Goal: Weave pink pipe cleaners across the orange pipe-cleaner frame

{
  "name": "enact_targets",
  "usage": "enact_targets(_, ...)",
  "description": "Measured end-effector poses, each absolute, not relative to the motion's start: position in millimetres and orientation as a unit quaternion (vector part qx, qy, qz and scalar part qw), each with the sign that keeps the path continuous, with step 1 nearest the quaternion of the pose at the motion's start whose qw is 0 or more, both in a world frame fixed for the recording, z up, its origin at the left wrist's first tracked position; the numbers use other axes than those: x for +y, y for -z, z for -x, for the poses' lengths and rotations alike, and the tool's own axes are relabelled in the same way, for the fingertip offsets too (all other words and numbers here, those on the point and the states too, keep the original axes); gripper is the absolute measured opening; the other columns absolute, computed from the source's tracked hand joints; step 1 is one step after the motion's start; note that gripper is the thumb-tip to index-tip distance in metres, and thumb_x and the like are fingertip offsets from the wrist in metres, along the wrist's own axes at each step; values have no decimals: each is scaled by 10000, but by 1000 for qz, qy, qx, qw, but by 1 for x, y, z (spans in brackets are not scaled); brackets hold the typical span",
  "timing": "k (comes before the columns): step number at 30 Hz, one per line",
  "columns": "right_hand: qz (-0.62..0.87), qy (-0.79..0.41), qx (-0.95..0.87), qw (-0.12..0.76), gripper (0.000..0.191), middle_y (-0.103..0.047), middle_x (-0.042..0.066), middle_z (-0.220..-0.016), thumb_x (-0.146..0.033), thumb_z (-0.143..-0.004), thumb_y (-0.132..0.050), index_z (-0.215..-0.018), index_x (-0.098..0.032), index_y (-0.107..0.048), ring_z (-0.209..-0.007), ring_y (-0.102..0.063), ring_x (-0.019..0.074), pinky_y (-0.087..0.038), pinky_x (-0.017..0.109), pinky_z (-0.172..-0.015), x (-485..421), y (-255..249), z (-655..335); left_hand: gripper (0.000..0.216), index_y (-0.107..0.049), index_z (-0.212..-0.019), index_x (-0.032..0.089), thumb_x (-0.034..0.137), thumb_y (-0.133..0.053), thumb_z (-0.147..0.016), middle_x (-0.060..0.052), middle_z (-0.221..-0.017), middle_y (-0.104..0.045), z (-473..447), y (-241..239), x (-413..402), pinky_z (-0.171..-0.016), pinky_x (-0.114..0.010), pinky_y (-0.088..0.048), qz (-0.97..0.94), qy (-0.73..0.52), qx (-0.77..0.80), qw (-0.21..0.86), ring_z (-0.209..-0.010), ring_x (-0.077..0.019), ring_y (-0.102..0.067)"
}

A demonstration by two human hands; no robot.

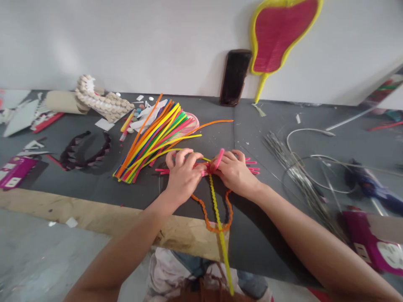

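Note:
My left hand [185, 172] and my right hand [233, 171] meet over the dark tabletop, fingers closed on pink pipe cleaners [206, 168]. A pink end sticks up by my right thumb, and more pink ends poke out beyond both hands. Running down from between the hands is a yellow pipe cleaner [215, 201], crimped above and straight below, past the table's front edge. A wavy orange pipe cleaner [205, 214] loops around it in a U shape. The fingertips hide where the strands join.
A fanned bundle of coloured pipe cleaners [154, 144] lies left of my hands. Behind stand a phone [235, 77] and a pink, yellow-edged fan shape [281, 35] against the wall. Wires [292, 176] spread on the right; a dark headband [85, 151] sits left.

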State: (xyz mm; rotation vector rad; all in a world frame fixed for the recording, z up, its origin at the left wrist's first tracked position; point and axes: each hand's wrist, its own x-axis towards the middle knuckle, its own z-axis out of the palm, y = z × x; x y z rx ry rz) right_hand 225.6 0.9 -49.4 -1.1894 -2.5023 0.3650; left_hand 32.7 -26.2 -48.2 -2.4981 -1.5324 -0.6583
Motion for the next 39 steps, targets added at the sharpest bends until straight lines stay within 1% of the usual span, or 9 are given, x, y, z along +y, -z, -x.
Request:
enact_targets(4, 416, -110, -885, 180, 190, -713, 49, -1062, -168, -935, -488, -962, -235, -664, -1083, -538, 241, -201, 481, -1013, 2, 53, -226, 90, -702, -800, 271, 284, -641, -865, -13, -1224, -625, -34, 49, -27, -1042, -509, -216, 827, 223, -509, 86, -1221, -271, -412)
enact_targets(7, 416, -98, -885, 185, 192, -720, 51, -1024, -178, -944, -482, -954, -234, -666, -1062, -543, 238, -175, 493, -1024, 2, 54, -226, 159, -671, -725, 234, 319, -647, -858, -27, -1271, -601, -36, 49, -27, -1054, -530, -199, 824, 216, -516, 90, -1244, -290, -395)
enact_targets(10, 411, -88, -889, 183, 198, -720, 50, -1025, -177, -949, -477, -941, -239, -664, -1052, -540, 232, -160, 494, -1031, 0, 53, -225, 198, -642, -691, 217, 326, -645, -856, -30, -1292, -593, -37, 48, -27, -1058, -547, -185, 825, 217, -517, 79, -1266, -307, -376)
enact_targets(18, 410, -65, -888, 197, 139, -726, 24, -986, -198, -936, -533, -912, -239, -663, -1030, -554, 212, -165, 480, -1027, 0, 54, -223, 214, -661, -689, 229, 270, -590, -887, -10, -1232, -632, -43, 48, -27, -1040, -559, -202, 813, 223, -535, 54, -1250, -304, -383)
enact_targets(23, 410, -62, -888, 199, 119, -730, 27, -989, -228, -936, -544, -888, -231, -652, -1033, -572, 219, -164, 485, -1032, 0, 54, -223, 169, -715, -797, 258, 189, -582, -877, -27, -1201, -646, -45, 49, -30, -1035, -561, -198, 809, 218, -545, 34, -1267, -310, -376)
enact_targets(27, 418, -63, -885, 195, 124, -726, 51, -1005, -232, -942, -526, -928, -219, -649, -1015, -589, 225, -179, 488, -1032, 0, 53, -222, 148, -730, -780, 279, 240, -617, -866, -22, -1187, -652, -46, 46, -30, -1017, -579, -226, 806, 219, -550, 24, -1252, -316, -398)
enact_targets(32, 420, -67, -882, 202, 195, -733, 50, -993, -243, -959, -494, -1101, -244, -627, -979, -604, 211, -156, 494, -1047, -2, 51, -222, 131, -733, -710, 278, 310, -677, -824, -7, -1227, -650, -44, 42, -27, -989, -583, -259, 798, 227, -558, 28, -1224, -326, -401)
enact_targets(36, 411, -60, -884, 215, 179, -744, 26, -978, -265, -957, -511, -1076, -271, -645, -981, -599, 211, -103, 512, -1060, -2, 50, -222, 140, -731, -713, 284, 307, -661, -833, 9, -1258, -631, -42, 42, -26, -975, -584, -271, 792, 228, -566, 20, -1225, -330, -394)
enact_targets(39, 406, -62, -886, 218, 164, -748, 12, -974, -279, -953, -522, -1031, -285, -666, -982, -591, 207, -91, 507, -1062, -1, 50, -223, 155, -735, -729, 274, 257, -636, -846, -9, -1258, -624, -42, 43, -28, -996, -581, -260, 791, 228, -568, 16, -1236, -325, -390)
